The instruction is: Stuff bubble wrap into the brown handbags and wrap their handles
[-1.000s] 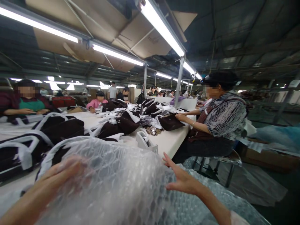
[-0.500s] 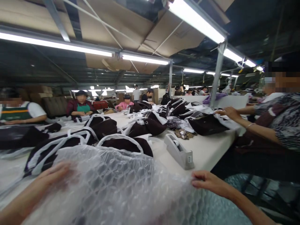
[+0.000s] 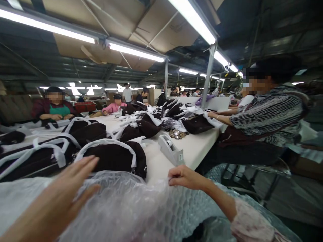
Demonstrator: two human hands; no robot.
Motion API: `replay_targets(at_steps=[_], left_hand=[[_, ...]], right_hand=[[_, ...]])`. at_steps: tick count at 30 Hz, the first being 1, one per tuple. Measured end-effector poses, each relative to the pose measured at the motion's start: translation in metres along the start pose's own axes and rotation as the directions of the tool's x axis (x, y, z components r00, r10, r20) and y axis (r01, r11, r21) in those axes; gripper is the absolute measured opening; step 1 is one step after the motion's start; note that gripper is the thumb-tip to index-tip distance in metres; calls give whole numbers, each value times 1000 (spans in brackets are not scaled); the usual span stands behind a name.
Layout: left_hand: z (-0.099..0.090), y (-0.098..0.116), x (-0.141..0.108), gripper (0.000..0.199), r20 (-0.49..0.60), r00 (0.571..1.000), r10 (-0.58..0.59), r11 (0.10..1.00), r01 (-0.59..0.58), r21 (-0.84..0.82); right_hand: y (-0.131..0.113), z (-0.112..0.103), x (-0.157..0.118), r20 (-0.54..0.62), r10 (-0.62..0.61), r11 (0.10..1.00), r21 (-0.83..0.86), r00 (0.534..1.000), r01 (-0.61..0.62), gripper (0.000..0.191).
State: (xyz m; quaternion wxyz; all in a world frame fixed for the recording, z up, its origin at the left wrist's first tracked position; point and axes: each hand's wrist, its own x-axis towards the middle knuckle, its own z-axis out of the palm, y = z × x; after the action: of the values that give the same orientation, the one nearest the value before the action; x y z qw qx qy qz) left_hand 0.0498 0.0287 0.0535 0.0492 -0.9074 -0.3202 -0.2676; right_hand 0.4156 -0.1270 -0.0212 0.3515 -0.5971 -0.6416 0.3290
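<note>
Nearest to me, I have one sheet of clear, crinkled bubble wrap (image 3: pixel 121 208) spread along the front edge of the view, with the left hand (image 3: pixel 68 191) over it, slightly blurred, its fingers outstretched and thumb apart; I cannot tell whether its palm touches the plastic. The right hand (image 3: pixel 185 176), well apart from the left, pinches the sheet's far edge between curled fingers and thumb. Just beyond, one dark brown, soft bag with a white-wrapped handle (image 3: pixel 114 158) stands on the white tabletop (image 3: pixel 205 149), its lower part hidden behind the plastic. One pale grey tape dispenser (image 3: pixel 171 151) stands in the way, just past the right hand. I count at least four more brown bags near and midway; those farther back overlap too much to number. Past the dispenser lies one heap of small metal fittings (image 3: pixel 177 134), beside one crumpled clear plastic bag (image 3: pixel 174 123). At right, one co-worker in a black-and-white patterned top (image 3: pixel 272 111) reaches to a bag. Farther off, I see two upright metal posts and one purple cloth (image 3: pixel 205 99).
</note>
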Motion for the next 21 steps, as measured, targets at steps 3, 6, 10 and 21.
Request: replay_targets(at_steps=[3,6,10,21], left_hand=[[35,91,21,70,351,903,245,960,-177,-215],[66,139,35,53,555,806,205,950,-29,-310],[89,119,43,16,657,732,181,931,88,-355],[88,56,40,31,667,742,64,964,126,-234]], right_hand=[[-18,17,7,51,-22,998,54,998,19,20],[-17,26,10,69,-14,996,88,998,8,23],[20,15,1,112,76,994,76,991,-85,38],[54,10,-7,206,108,971,190,973,-148,33]])
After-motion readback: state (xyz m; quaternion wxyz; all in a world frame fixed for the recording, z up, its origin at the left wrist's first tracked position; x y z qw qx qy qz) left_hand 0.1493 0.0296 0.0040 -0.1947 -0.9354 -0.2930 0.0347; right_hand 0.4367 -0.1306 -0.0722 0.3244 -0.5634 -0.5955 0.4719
